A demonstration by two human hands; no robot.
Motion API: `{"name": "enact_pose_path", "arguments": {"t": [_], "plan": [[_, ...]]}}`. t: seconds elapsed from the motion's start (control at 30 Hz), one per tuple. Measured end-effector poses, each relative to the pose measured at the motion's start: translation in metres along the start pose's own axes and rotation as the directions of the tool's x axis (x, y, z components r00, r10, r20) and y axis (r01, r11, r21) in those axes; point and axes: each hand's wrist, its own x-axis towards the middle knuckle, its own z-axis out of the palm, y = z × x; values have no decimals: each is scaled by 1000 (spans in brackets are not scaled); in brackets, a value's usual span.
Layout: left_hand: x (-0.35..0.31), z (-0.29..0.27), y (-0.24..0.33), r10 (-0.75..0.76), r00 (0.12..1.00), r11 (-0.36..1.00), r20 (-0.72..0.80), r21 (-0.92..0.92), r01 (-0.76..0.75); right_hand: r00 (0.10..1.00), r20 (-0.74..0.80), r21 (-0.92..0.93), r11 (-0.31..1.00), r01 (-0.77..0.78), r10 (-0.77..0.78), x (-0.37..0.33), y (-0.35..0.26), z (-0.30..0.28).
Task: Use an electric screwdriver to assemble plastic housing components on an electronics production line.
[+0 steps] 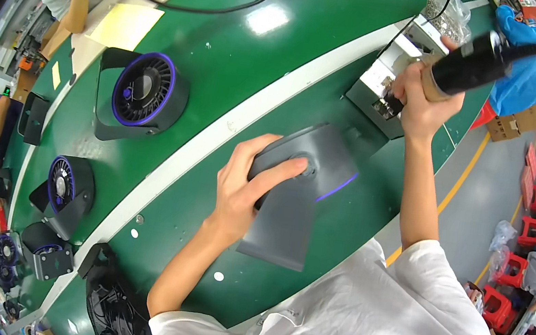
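My left hand [237, 190] grips a dark grey desk fan [277, 228] tipped on its side over the green bench. The index finger lies near a round pivot hole where the flat bracket meets the housing. A strip of purple rim shows at the fan's right edge; its grille is turned from sight. Up and to the right, my right hand [422, 107] is wrapped round a black electric screwdriver [466, 67]. The driver's lower end reaches down to a grey metal box [374, 99], apparently a screw feeder; the tip itself is hard to make out.
More purple-rimmed fans [144, 90] stand beyond the white strip [214, 135] at left. A black cable bundle [116, 304] lies near the lower left. A bag of small parts [449, 11] sits behind the box. A black cable [201, 10] hangs overhead. Co-workers sit across and left.
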Motion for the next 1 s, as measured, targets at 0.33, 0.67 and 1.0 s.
{"name": "enact_pose_path", "arguments": {"t": [0.33,0.67,1.0], "plan": [[10,7,7,-17,1000,999,7,-27,18,963,232,475,849,-234,136,21,-99,33],[14,10,10,16,1000,999,2,-40,-16,940,339,337,939,-76,-46,3,-118,66],[20,6,8,19,994,999,109,-37,-15,875,485,243,962,-128,-6,-4,-123,64]]}}
